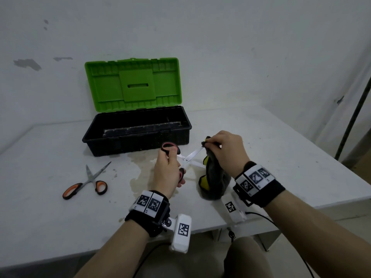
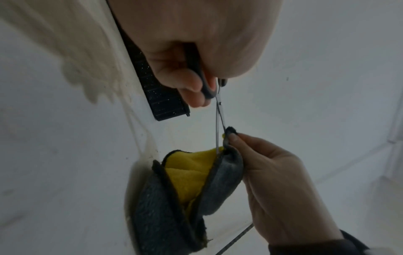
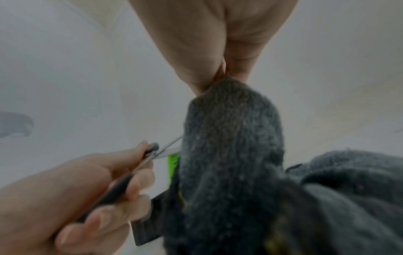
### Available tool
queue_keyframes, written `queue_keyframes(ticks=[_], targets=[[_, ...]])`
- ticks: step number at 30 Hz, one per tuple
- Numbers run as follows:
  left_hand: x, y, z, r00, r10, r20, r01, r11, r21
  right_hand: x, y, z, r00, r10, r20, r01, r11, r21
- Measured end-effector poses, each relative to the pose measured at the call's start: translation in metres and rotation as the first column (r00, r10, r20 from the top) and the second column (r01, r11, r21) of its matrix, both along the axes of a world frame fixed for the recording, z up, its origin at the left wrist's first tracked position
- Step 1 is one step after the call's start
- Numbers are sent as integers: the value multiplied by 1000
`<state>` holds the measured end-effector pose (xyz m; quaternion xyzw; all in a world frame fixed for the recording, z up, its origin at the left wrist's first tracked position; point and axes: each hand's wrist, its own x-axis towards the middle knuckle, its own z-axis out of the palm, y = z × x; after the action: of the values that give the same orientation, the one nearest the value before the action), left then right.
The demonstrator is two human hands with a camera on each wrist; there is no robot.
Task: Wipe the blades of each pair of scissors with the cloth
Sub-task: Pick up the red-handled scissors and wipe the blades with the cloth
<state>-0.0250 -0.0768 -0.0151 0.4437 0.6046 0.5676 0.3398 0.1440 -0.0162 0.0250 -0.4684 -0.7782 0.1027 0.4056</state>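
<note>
My left hand point(image 1: 167, 173) grips the red-and-black handles of a pair of scissors point(image 1: 188, 157), held open above the table with blades pointing right. My right hand point(image 1: 224, 149) pinches a fold of the grey-and-yellow cloth point(image 1: 213, 177) around the tip of the upper blade; the rest of the cloth hangs down to the table. In the left wrist view the blades point(image 2: 218, 124) run down into the cloth point(image 2: 191, 181) beside the right hand's fingers point(image 2: 261, 160). The right wrist view shows the cloth point(image 3: 231, 146) hiding the blade tip. A second, orange-handled pair of scissors point(image 1: 86, 183) lies open at the left.
An open toolbox point(image 1: 138, 135) with a black base and raised green lid stands behind my hands against the wall. A pale stain point(image 1: 140, 173) spreads on the white table point(image 1: 281, 157) beneath the scissors. The table's front edge runs close under my wrists.
</note>
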Motion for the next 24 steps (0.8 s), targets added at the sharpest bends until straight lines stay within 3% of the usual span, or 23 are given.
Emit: queue_keyframes(ticks=[2,7,12,16,20,22,24], targets=[[-1,2,0,999,9,32,-8,999,-38,1,-5,8,1000,3,-17,-3,1000,21],[5,6,6,997,29,73,-24,997,-73,-19,-34,10,981,176,77,-183,979,91],[11,2,10,1000,-9,14,10,999,-39,-32,-31,-5,942,271,197,-292,952,91],[10,-2,13,1000,-16,-19,16,1000,3,-35,-28,-6,960,230,161,-240,970,45],[11,-7,12,1000,-3,-30,3,1000,-5,-18,-11,1,997,43,68,-43,999,-5],[9,-7,12,1000,8,-26,-9,1000,-29,-6,-9,2,1000,1,-5,-1,997,76],[7,-5,12,1000,22,-13,-23,999,-47,-5,-19,0,997,74,-11,-71,982,174]])
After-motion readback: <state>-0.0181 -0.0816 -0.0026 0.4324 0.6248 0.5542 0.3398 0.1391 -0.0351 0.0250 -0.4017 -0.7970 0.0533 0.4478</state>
